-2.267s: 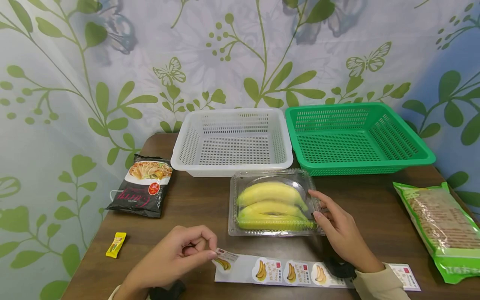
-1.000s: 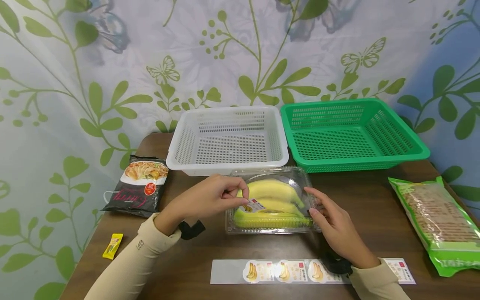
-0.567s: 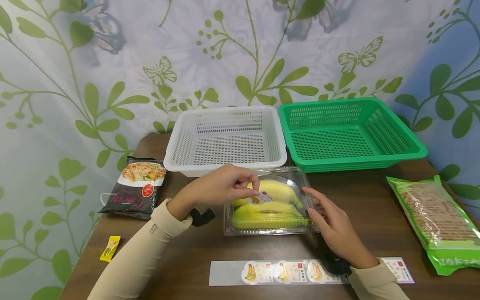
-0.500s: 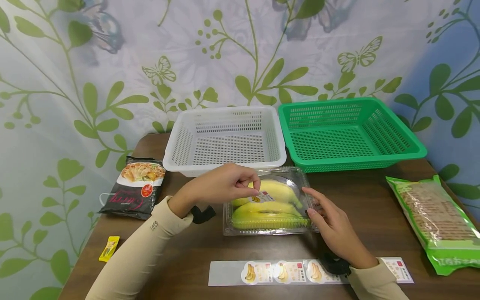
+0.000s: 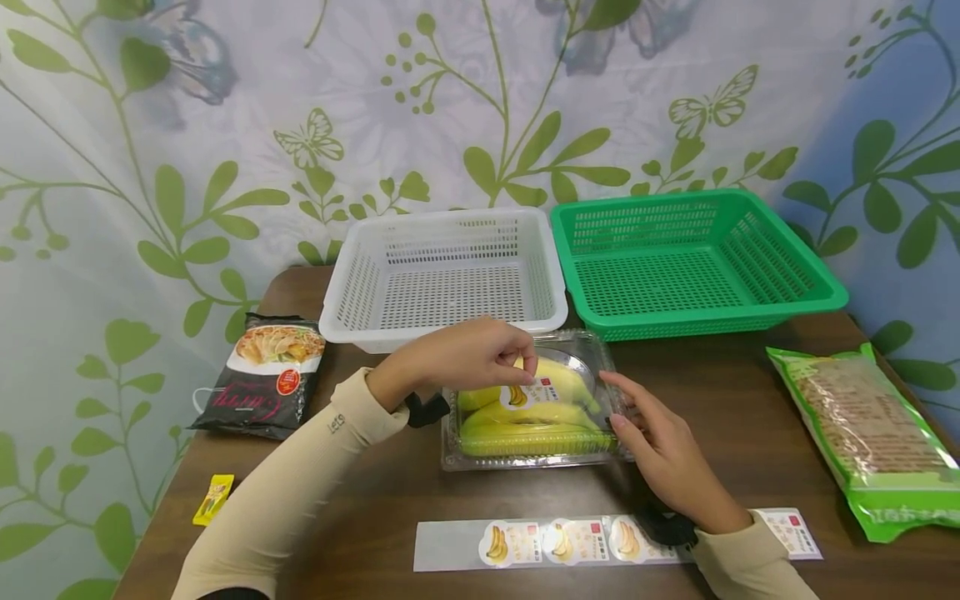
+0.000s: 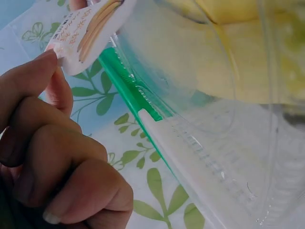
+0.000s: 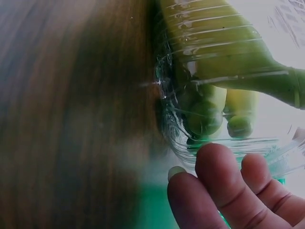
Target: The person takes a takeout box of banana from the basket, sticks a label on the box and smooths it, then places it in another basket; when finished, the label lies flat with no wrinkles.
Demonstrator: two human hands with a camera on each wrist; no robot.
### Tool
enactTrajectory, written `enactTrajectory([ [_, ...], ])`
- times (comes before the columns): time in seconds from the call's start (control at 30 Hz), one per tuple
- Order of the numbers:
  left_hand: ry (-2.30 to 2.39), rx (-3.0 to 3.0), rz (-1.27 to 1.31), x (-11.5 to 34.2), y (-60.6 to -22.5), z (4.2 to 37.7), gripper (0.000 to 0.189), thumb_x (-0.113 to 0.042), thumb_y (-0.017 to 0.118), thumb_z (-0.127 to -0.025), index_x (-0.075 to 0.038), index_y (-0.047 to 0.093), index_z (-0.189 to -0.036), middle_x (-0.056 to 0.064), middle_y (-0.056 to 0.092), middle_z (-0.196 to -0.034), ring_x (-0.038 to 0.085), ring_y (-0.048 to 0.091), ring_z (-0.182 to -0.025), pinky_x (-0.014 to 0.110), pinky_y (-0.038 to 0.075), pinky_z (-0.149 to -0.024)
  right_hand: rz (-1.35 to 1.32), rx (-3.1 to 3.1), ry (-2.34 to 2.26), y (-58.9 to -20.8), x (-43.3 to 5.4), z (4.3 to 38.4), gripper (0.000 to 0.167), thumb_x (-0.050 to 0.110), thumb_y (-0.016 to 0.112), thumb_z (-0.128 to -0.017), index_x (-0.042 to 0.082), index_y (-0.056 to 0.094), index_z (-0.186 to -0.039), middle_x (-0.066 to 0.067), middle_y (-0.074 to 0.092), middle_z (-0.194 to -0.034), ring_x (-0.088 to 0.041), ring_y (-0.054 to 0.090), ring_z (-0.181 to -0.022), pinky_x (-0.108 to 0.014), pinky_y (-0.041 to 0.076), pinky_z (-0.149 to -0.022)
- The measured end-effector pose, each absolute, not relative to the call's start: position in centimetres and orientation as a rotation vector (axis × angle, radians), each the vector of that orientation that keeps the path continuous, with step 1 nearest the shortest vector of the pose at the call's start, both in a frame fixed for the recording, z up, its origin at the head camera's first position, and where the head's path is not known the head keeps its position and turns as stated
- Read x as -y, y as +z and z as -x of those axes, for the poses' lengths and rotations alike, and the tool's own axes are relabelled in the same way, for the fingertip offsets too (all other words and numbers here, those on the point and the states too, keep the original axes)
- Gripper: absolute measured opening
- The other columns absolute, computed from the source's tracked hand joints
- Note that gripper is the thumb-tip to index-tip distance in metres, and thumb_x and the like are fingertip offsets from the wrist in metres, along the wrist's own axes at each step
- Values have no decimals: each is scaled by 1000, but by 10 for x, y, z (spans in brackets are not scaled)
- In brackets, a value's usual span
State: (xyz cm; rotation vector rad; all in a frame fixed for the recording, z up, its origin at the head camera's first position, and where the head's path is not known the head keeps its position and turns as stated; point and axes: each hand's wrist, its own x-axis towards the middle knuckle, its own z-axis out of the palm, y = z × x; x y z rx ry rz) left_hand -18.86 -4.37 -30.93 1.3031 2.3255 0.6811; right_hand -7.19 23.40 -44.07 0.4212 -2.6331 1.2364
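A clear lidded plastic box of bananas sits mid-table. Above its lid, my left hand pinches a label sticker printed with bananas between thumb and forefinger. The left wrist view shows the sticker tilted near the lid, the hand's other fingers curled beneath. Whether the sticker touches the lid, I cannot tell. My right hand rests its fingertips at the box's right side; in the right wrist view, its fingers lie by the box corner. Below lies a strip of banana stickers.
A white basket and a green basket stand behind the box. At left are a black food packet and a small yellow sachet. A green-edged bag lies at the right edge. Behind hangs a leaf-patterned cloth.
My left hand has carried the sticker from the strip's left end up over the box lid, then slightly right. The right hand has stayed at the box's right side.
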Motion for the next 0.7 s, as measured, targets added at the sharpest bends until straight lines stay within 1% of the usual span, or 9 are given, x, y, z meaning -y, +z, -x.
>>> enactTrajectory([
  [0.13, 645, -2353, -1308, 39, -312, 192, 9, -24, 69, -100, -18, 67, -94, -7, 48, -66, 6, 42, -60, 24, 35, -61, -417, 2634, 1236, -442, -234, 72, 54, 16, 57, -105, 34, 43, -155, 3, 60, -123, -11, 58, -79, -30, 44, -62],
  [0.4, 553, -2389, -1338, 33, -316, 195, 10, -25, 68, -101, -17, 67, -95, -6, 49, -67, 7, 43, -62, 24, 37, -64, -429, 2628, 1237, -441, -233, 72, 54, 15, 57, -105, 33, 43, -155, 3, 60, -126, -11, 57, -79, -29, 44, -63],
  [0.7, 421, -2458, -1391, 26, -320, 195, 10, -26, 68, -101, -19, 67, -94, -6, 55, -70, 9, 48, -64, 25, 41, -63, -425, 2625, 1231, -440, -233, 72, 54, 15, 57, -105, 33, 43, -155, 1, 59, -132, -15, 61, -85, -30, 46, -66],
])
